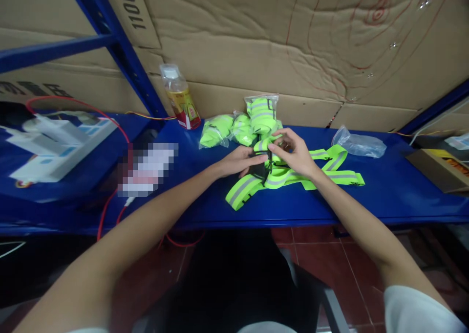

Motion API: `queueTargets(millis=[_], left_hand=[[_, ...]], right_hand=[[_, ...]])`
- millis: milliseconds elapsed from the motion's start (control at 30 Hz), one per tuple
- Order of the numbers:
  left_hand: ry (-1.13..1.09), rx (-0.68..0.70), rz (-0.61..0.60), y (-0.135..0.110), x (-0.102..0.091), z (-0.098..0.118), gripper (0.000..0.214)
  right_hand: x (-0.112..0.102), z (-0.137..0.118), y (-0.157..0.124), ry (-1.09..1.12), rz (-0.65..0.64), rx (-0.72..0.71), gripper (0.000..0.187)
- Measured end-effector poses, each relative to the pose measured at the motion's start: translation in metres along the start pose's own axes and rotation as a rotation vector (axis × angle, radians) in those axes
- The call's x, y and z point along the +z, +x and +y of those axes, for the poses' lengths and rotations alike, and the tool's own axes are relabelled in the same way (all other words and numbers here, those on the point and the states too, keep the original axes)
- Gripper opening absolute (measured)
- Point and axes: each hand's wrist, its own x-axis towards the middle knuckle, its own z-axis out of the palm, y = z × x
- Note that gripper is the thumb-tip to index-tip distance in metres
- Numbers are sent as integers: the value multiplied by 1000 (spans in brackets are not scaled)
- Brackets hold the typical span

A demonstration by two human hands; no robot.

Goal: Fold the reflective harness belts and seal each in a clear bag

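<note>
A neon-yellow reflective harness (pixel 287 176) with grey stripes lies loosely spread on the blue table. My left hand (pixel 242 161) is closed on a black piece attached to its straps, the thumb stretched along the top. Close beside it, my right hand (pixel 291 152) pinches a yellow strap near the black buckle parts (pixel 266 159). Both hands meet above the left part of the harness. Its loose straps reach right, beyond my right wrist, and one loop comes forward to the left. My fingers partly hide the buckle.
Behind my hands stand several bagged neon-yellow bundles (pixel 262 115). A drink bottle (pixel 181 100) is to their left, and a crumpled clear bag (pixel 361 143) lies to the right. White power strips (pixel 62 147) and a red cable (pixel 106 208) occupy the left. A cardboard box (pixel 437 169) sits far right.
</note>
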Motion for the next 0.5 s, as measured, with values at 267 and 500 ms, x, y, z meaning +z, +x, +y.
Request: queueTargets(millis=[267, 500], left_hand=[[-47, 186, 255, 5, 9, 2, 46], [-223, 104, 223, 4, 6, 2, 56]], right_hand=[[-1, -38, -32, -400, 69, -396, 24], [48, -66, -107, -708, -404, -582, 74]])
